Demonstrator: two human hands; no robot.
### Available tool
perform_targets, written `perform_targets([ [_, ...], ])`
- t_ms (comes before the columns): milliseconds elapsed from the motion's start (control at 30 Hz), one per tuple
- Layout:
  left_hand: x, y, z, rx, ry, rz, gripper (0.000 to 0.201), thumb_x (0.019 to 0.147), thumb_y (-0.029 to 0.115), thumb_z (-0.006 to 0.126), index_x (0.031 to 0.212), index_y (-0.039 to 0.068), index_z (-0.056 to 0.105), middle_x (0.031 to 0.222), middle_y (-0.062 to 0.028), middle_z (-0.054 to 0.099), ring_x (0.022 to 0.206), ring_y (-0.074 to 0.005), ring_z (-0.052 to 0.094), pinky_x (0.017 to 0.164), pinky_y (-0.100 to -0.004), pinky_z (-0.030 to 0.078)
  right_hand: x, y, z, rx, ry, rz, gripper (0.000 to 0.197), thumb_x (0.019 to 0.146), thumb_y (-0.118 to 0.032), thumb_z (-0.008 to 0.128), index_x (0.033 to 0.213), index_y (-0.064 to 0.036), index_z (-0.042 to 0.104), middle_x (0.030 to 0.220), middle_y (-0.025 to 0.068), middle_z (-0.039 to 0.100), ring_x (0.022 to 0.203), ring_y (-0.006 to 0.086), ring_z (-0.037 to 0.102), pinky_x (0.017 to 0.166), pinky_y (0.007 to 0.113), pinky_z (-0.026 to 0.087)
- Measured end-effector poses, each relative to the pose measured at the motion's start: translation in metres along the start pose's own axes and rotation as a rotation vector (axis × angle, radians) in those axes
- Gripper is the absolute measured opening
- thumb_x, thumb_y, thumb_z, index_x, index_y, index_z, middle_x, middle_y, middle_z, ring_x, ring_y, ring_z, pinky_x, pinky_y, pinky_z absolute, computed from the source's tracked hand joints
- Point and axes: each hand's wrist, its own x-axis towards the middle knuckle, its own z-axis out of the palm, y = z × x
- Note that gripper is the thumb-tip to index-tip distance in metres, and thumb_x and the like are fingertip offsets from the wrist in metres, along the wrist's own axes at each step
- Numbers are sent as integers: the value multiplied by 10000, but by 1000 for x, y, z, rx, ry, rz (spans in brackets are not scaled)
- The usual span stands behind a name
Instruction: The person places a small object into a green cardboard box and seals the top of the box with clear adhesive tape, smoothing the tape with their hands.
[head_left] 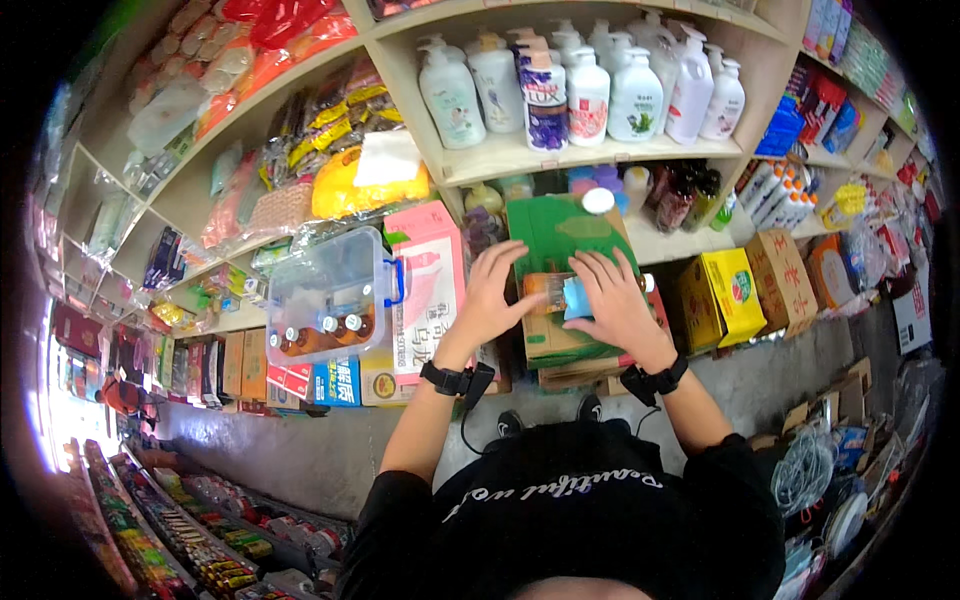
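Observation:
An amber bottle (545, 286) with a white cap lies on its side on top of a green cardboard box (540, 235). My right hand (612, 300) curves over its middle, thumb and fingers on either side of a blue piece (576, 297), which looks like a cloth, against the bottle. The cap end shows beyond that hand. At the bottle's other end is my left hand (492, 298), fingers spread over the box's left edge and thumb near the glass. Whether this thumb touches the bottle is hard to see.
A clear plastic bin (330, 275) with several amber bottles stands at left, beside a pink-and-white carton (430, 290). White pump bottles (635, 100) line the shelf above. Yellow (722, 298) and brown (782, 280) cartons sit at right. A white round lid (598, 201) is at the green box's far edge.

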Motion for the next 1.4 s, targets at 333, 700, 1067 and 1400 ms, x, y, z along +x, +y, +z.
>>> perform_targets([
  [333,-5,9,-2,-71,1,-17,550,874,232,858,1343,45,639,1430,-152,601,1346,-382,545,1156,-485,426,-13,-4,-17,122,39,37,1049,707,-471,923,1527,-24,446,1505,162,544,1431,350,491,1267,582,277],
  [700,8,18,0,-1507,371,-83,518,1054,524,461,1010,50,665,963,-101,633,964,-291,574,958,-471,445,-31,14,24,1328,893,245,250,996,-233,594,1117,-16,622,1108,151,671,1105,273,633,1036,411,471],
  [1067,11,42,-6,-2433,199,-124,389,979,247,686,635,191,512,614,77,519,641,-97,476,727,-302,385,-12,5,-36,2903,911,-180,264,1003,-398,628,903,-175,530,780,-51,476,785,153,419,818,351,345],
  [1400,18,80,-24,-2607,158,87,547,1080,278,541,539,196,530,516,83,562,544,-65,531,617,-260,421,-15,-13,-63,2823,722,-218,201,978,-282,675,846,-204,544,718,-97,545,722,102,447,753,310,332],
])
